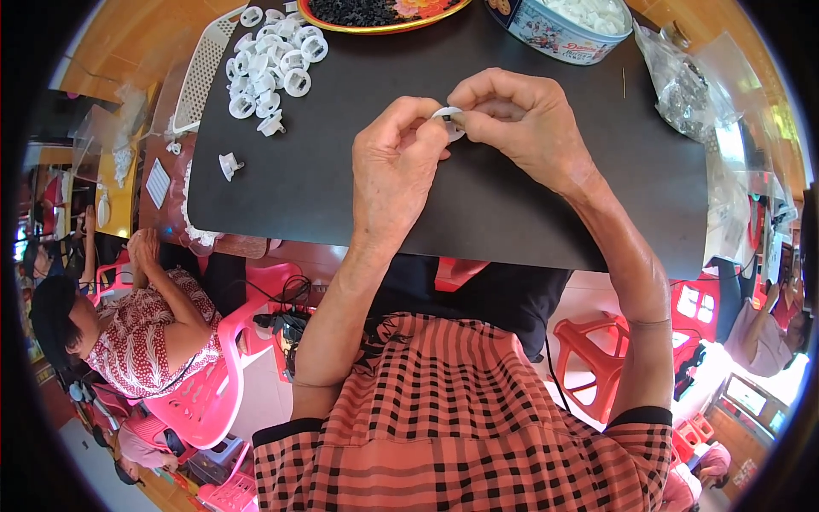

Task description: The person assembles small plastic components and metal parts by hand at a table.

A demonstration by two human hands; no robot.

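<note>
Above the dark table, a small white round plastic part [455, 133] is held between my two hands, with something dark showing at its middle. My left hand [391, 162] is closed on its left side, thumb and forefinger pinching. From the right, my right hand [533, 128] is closed in a pinch on the same part; its fingertips partly cover the dark bit, so I cannot tell what that is. To the left lies a heap of similar white round plastic parts [266, 64], several with dark inserts. One single white part [229, 165] lies apart, nearer the left edge.
At the far side stand a patterned tray [375, 28] of small black pieces and a round tin [559, 34] of white pieces. Clear plastic bags [682, 90] lie at the right edge. A white perforated basket [203, 77] is at left. Another person [153, 333] sits left, on a pink chair.
</note>
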